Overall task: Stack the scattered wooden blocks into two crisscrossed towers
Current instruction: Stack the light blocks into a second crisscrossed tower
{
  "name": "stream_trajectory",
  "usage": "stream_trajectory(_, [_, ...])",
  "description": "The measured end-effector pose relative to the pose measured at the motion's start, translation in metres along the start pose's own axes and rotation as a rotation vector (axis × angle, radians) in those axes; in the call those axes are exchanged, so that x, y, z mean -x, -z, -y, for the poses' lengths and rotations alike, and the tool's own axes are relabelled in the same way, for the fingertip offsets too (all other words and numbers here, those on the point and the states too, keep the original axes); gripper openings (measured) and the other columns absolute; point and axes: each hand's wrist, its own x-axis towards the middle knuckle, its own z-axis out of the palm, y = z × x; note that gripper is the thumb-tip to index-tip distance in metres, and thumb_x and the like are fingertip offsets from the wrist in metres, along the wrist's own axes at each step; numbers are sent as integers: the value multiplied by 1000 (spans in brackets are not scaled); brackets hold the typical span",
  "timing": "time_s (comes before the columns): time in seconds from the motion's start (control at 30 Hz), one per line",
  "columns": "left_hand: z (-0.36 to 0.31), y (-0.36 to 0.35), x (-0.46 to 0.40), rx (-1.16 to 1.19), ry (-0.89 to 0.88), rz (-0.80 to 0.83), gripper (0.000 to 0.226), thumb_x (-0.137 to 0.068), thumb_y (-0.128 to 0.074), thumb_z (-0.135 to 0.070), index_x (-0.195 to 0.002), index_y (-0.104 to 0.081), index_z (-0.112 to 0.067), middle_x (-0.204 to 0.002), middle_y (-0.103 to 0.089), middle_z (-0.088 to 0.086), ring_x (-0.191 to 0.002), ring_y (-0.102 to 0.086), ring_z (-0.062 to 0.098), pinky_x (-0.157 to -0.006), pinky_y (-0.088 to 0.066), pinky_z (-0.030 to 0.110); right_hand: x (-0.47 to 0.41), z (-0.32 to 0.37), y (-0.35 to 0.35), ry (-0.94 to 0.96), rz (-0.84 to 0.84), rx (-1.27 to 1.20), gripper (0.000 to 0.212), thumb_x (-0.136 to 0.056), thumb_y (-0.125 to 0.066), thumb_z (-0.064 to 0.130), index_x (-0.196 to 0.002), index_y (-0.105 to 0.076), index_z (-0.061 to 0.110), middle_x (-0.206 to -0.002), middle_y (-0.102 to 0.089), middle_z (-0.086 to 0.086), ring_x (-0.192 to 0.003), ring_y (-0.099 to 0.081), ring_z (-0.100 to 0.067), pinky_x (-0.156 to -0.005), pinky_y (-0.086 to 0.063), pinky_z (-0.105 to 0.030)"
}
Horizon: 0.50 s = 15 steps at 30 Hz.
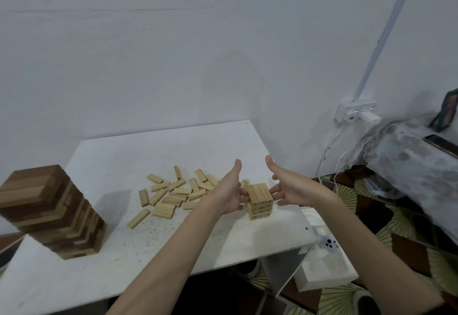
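Note:
A short tower of pale wooden blocks [260, 200] stands near the right edge of the white table [119, 163]. My left hand [229, 190] is on its left side and my right hand [287, 186] on its right, both with straight fingers and thumbs up. The fingertips lie at or against the tower's sides; I cannot tell how firmly. Several loose pale blocks [173, 193] lie scattered left of the tower. A tall tower of dark and mid-brown blocks [52, 213] stands at the table's left.
The white wall runs behind the table. A wall socket with a plugged charger [357, 114] and white cables [329, 158] hang at the right. A cloth-covered surface [416, 156] is at far right. A white box [322, 265] sits on the patterned floor below the table's right edge.

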Motion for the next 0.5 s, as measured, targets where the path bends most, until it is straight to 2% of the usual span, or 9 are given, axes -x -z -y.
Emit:
stream_trajectory(0.27, [-1,-1,0,-52,-18,-23,84,-94,-20,-64,-150,0,-5,-153,-18,23,-139,-24,36,-115,-13,50,0,0,3,11,-18,11,93,-82,-25,77,-152,-5,19,-141,-39,-30,-134,-37,-40,-107,-29,-54])
stream_trajectory(0.37, [-1,-1,0,-42,-24,-16,83,-93,-20,-64,-150,2,-7,-154,-14,22,-140,-24,36,-114,-12,51,1,1,3,22,-16,19,91,-83,-24,76,-152,-5,19,-139,-43,-28,-133,-39,-40,-107,-30,-56])
stream_trajectory(0.5, [-2,-1,2,-51,-28,-44,82,-94,-21,-63,-149,-3,-5,-152,-20,23,-140,-23,36,-114,-15,50,2,2,1,27,-33,34,91,-82,-25,76,-152,-7,21,-140,-42,-27,-134,-38,-39,-105,-31,-56])
